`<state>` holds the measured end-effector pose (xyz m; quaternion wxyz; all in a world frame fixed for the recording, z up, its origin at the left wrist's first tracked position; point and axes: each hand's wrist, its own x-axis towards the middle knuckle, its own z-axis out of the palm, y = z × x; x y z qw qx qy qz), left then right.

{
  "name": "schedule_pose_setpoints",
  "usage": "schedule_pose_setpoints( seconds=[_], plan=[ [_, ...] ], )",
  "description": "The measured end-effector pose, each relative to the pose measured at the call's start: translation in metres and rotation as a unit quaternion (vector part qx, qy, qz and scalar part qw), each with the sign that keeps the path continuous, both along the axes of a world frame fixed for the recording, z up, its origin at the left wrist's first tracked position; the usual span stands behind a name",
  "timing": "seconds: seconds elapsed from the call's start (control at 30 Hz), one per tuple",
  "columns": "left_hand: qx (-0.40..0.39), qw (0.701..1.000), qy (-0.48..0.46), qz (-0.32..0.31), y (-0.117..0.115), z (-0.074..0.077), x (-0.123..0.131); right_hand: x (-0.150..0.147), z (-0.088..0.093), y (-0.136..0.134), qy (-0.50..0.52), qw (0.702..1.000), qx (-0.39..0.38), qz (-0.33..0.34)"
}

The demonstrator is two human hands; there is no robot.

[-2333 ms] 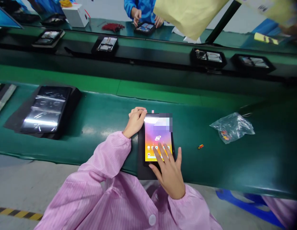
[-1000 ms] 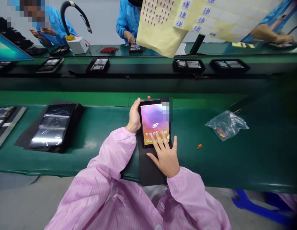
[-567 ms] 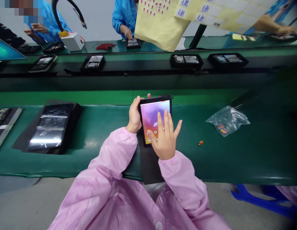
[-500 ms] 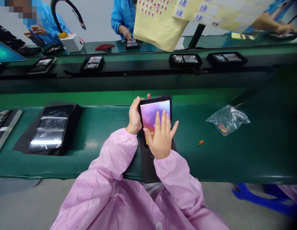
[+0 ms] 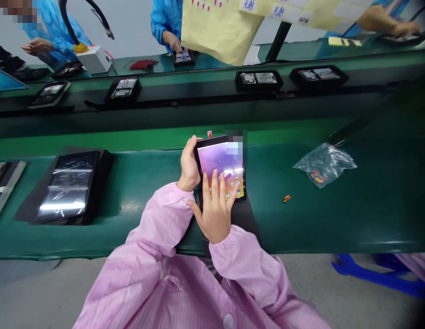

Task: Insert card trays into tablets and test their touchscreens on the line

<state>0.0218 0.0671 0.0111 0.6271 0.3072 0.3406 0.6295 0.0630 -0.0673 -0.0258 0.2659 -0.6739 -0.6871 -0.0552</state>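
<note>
A tablet (image 5: pixel 215 160) with a lit purple-and-orange screen is tilted up towards me over the green bench. My left hand (image 5: pixel 190 165) grips its left edge, thumb along the frame, the other fingers hidden behind. My right hand (image 5: pixel 215 208) is spread over the lower part of the screen, its fingertips on or just above the glass; contact cannot be told. Small app icons show beside the fingers. A small red-and-white tab (image 5: pixel 209 134) sticks up at the tablet's top edge. Under the tablet lies a black sheet (image 5: pixel 244 219).
Left on the bench, a dark tablet (image 5: pixel 70 183) rests on black padding. Right are a tiny yellow-and-red piece (image 5: pixel 286 198) and a clear plastic bag (image 5: pixel 325 164) with small parts. Beyond, opened devices in black trays (image 5: pixel 259 80) line a track; co-workers in blue sit across.
My right hand has moved down and left across the screen, and more icons show. The tablet's screen has turned slightly, with a bright reflection on it. My left hand keeps its grip.
</note>
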Motion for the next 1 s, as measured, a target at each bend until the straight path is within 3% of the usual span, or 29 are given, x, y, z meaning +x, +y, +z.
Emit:
schedule_pose_setpoints(
  seconds=[0.2, 0.37, 0.47, 0.63, 0.83, 1.0],
  plan=[
    [0.002, 1.000, 0.022, -0.013, 0.001, 0.002, -0.001, 0.024, 0.002, -0.003, -0.028, 0.999, 0.027, 0.034],
    [-0.008, 1.000, 0.007, -0.027, -0.001, 0.006, 0.000, 0.056, 0.012, 0.007, -0.023, 0.994, 0.106, -0.009],
    [-0.006, 0.999, -0.003, -0.034, -0.001, 0.006, 0.001, 0.065, 0.014, 0.014, -0.015, 0.993, 0.112, -0.024],
    [-0.014, 0.999, -0.004, -0.032, 0.000, 0.005, 0.000, 0.050, 0.002, 0.014, -0.008, 0.996, 0.077, -0.031],
    [-0.034, 0.999, -0.021, -0.019, 0.002, 0.003, 0.001, 0.015, -0.021, -0.007, -0.024, 0.999, -0.012, -0.017],
    [-0.042, 0.999, -0.014, -0.022, 0.003, 0.003, 0.000, 0.011, -0.023, -0.024, -0.022, 0.999, -0.041, 0.012]
  ],
)
